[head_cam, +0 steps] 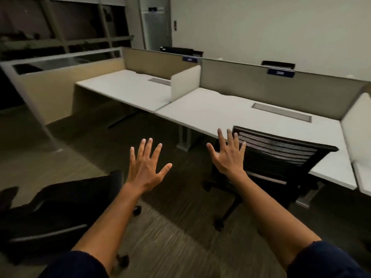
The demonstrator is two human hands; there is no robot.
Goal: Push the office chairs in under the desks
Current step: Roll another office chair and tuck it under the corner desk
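Note:
A black mesh-backed office chair (281, 157) stands against the front edge of the right white desk (210, 115), its seat tucked under the top. A second black office chair (60, 209) stands out on the carpet at the lower left, well short of the left white desk (120, 89). My left hand (145, 167) is raised with fingers spread, above the second chair and holding nothing. My right hand (228, 155) is also spread open, just left of the mesh backrest; whether it touches the backrest I cannot tell.
Beige partition panels (251, 83) run behind both desks, with a white divider (185, 85) between them. More chair backs (278, 64) show beyond the partition. A low cubicle wall with a slanted metal post (30, 101) stands at the left. Striped carpet covers the floor.

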